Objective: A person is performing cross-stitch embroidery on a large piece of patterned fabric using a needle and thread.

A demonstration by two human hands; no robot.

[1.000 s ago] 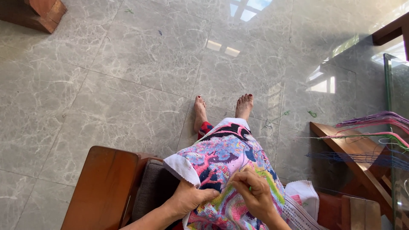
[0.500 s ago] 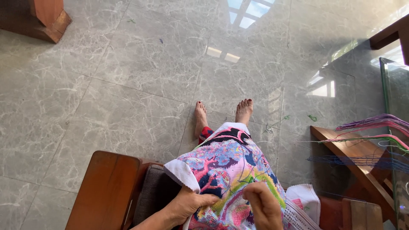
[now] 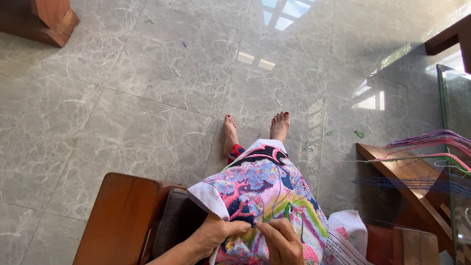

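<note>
1. Grey marble floor [image 3: 147, 98], glossy, with window reflections; two bare feet [image 3: 255, 130] rest on it below the seated person's knees. Dark wooden furniture base at top left [image 3: 46, 19].
2. Seat: wooden armrest [image 3: 120, 216] at left, grey cushion [image 3: 179, 221] beside it.
3. Work piece: cross-stitch cloth [image 3: 265, 196] lies draped over the lap, running from the hands down toward the feet. White unstitched border folded over at its left corner.
4. Left hand [image 3: 216, 233]: grip closed on the cloth's near edge, thumb on top, fingers underneath and hidden.
5. Right hand [image 3: 282, 240]: fingertips pressed together in a pinch at the cloth surface, just beside the left thumb. A needle is likely pinched there, but it is too small to confirm. A thin dark thread seems to trail over the cloth.
6. Progress, judged from the visible face: most of the cloth is already filled with colour (pink, blue, green, yellow, black). How much remains under the hands cannot be told.
7. Surroundings: printed paper sheet [image 3: 343, 248] and white fabric at right of the lap; wooden stand [image 3: 407, 181] with hanging skeins of coloured thread [image 3: 431, 147], pink, purple, green, blue.
</note>
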